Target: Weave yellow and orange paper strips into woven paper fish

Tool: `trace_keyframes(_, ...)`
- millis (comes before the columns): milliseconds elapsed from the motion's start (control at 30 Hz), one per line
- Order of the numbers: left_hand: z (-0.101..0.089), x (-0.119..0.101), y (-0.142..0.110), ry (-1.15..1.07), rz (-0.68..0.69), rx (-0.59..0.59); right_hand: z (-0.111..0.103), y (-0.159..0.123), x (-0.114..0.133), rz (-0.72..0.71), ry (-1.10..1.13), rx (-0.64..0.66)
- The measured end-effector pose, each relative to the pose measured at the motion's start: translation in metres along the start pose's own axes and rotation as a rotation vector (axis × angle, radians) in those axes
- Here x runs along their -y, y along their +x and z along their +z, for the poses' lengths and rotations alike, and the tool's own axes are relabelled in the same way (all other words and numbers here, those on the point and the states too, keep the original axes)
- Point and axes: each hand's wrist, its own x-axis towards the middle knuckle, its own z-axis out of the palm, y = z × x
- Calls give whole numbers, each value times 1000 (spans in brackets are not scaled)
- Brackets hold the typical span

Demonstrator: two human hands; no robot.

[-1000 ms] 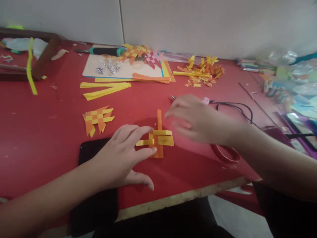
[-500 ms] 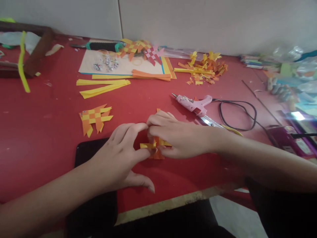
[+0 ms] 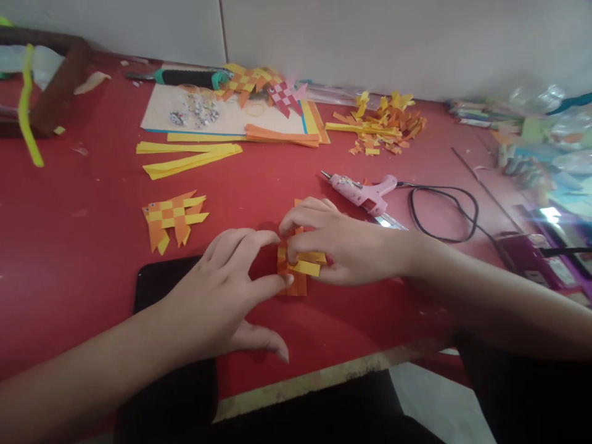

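A small weave of orange and yellow paper strips (image 3: 298, 265) lies on the red table (image 3: 83, 246) near its front edge. My left hand (image 3: 231, 290) rests beside it, fingers spread, with fingertips pressing its left side. From the right, my right hand (image 3: 333, 240) curls over the weave, and its fingers pinch the yellow strips. A finished woven orange and yellow paper fish (image 3: 173, 217) lies to the left of both hands.
A pink glue gun (image 3: 365, 188) with a black cord (image 3: 444, 209) lies behind my right hand. Loose yellow strips (image 3: 185, 157), a sheet with googly eyes (image 3: 198, 114), more woven fish (image 3: 259, 86), paper scraps (image 3: 383, 126) sit farther back. A black tablet (image 3: 161, 345) lies under my left forearm.
My right hand came down from above the table onto the weave and closed its fingers on the yellow strips. The yellow strip that stuck out to the left is now folded in.
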Motion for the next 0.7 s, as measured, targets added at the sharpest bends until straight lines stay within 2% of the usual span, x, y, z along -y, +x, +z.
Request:
trace_keyframes(133,-1,1,1,15,35,-1,0,-10,-4,-63,-43,-50)
trace_keyframes(300,-4,1,4,6,65,29,4,-23,-3,-188,-204,-149)
trace_keyframes(467,-5,1,5,-7,66,12,6,-28,-2,-304,-328,-244)
trace_keyframes(700,-5,1,6,-11,61,7,4,-28,-5,-368,-425,-247)
